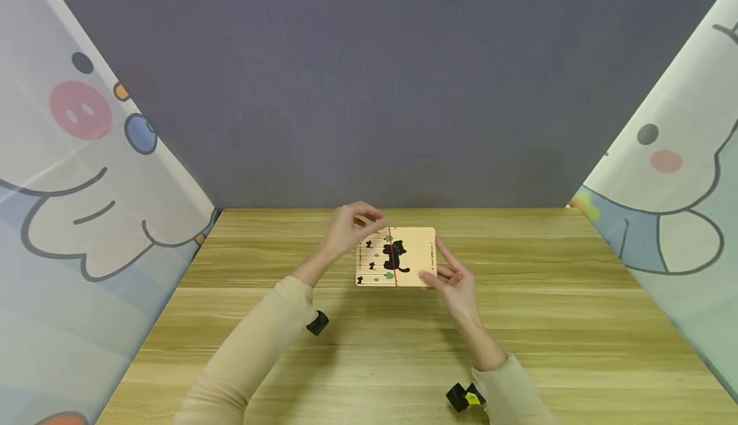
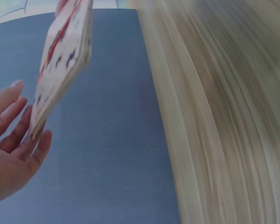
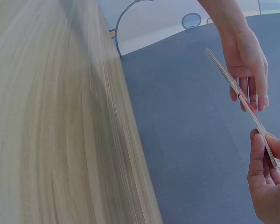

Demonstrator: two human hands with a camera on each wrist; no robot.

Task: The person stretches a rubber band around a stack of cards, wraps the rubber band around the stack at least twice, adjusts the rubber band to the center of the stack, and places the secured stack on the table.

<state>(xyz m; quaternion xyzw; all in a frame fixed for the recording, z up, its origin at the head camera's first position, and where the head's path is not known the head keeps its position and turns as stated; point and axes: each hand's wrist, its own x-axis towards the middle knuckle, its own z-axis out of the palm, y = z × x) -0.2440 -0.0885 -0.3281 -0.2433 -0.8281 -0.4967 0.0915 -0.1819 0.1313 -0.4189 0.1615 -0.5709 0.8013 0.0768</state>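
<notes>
A thin cream notebook point(image 1: 418, 245) with black cats on its cover is held up above the table. A red elastic band point(image 1: 393, 258) runs across its cover. My right hand point(image 1: 459, 287) grips its right edge, thumb on the cover and fingers behind, as the right wrist view also shows. At the opposite edge is my left hand point(image 1: 352, 229), with its fingers loosely extended. In the left wrist view the left thumb stands apart from the notebook point(image 2: 60, 60), and the fingers point(image 2: 39, 149) lie by its corner; whether they touch it I cannot tell.
Below the hands lies a wood-grain table point(image 1: 576, 322). A dark grey panel point(image 1: 369, 91) rises behind it, and cartoon-printed curtains point(image 1: 75, 175) flank both sides. Small black devices point(image 1: 318, 323) sit at both wrists.
</notes>
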